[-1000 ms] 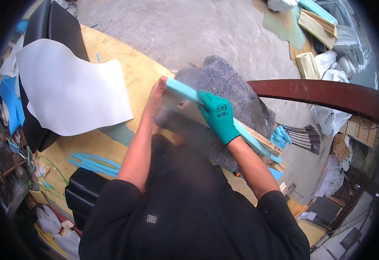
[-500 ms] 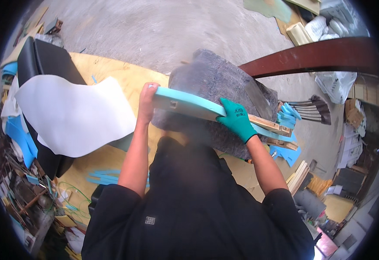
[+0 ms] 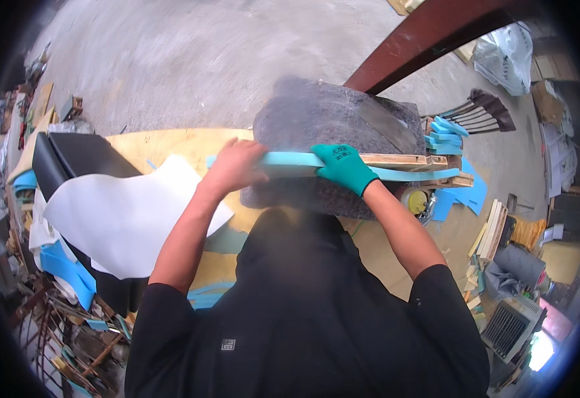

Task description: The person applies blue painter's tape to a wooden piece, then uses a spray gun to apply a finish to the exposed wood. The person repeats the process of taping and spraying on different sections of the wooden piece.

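Observation:
A curved, padded wooden frame piece edged with light blue foam [image 3: 293, 159] crosses in front of me, over a grey fabric-covered block [image 3: 329, 109]. My bare left hand [image 3: 235, 167] wraps over its left part, fingers bent across the foam edge. The foam's tip shows just left of that hand. In a green glove, my right hand [image 3: 344, 169] grips the piece near its middle, thumb on the near side. Bare wooden bars [image 3: 402, 161] and a blue foam strip [image 3: 416, 175] extend to the right of the glove.
On the left, a white sheet [image 3: 127, 219] lies over black padded pieces [image 3: 91, 156] on a plywood board [image 3: 170, 140]. A brown beam [image 3: 409, 50] rises beyond the block. Blue foam offcuts [image 3: 446, 136] and a yellow-topped container [image 3: 414, 201] sit at the right.
My left hand has shifted from the piece's left end to a grip over its edge. The piece has turned more level, its foam edge now facing up. The view has swung slightly.

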`<state>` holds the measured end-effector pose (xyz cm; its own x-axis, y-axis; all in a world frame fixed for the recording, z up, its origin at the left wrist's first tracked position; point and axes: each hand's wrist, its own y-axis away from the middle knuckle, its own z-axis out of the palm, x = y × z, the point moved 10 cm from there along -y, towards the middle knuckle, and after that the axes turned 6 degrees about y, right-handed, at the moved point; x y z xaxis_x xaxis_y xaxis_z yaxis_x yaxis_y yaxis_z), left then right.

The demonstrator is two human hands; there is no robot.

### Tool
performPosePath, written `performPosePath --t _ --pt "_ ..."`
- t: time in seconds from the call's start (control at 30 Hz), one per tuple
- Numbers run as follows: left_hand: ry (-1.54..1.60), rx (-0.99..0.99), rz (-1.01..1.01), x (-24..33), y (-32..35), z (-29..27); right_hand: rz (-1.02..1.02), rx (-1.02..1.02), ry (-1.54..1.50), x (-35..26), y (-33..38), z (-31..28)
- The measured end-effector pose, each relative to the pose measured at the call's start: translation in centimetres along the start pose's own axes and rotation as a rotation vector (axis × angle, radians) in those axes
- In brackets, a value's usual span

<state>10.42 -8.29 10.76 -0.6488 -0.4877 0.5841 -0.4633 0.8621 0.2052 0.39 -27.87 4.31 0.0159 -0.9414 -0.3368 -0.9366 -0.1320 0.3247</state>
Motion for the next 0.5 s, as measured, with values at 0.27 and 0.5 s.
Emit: performPosePath --t 0.27,0.5 --pt "0.124 0.03 -0.06 -0.6 -1.5 2.0 -0.087 0.241 0.042 -1.1 0.6 -2.7" --pt "0.079 0.005 -0.101 -2.5 -1.8 3.4 -0.062 0.2 0.109 -0.7 -0.6 -1.7"
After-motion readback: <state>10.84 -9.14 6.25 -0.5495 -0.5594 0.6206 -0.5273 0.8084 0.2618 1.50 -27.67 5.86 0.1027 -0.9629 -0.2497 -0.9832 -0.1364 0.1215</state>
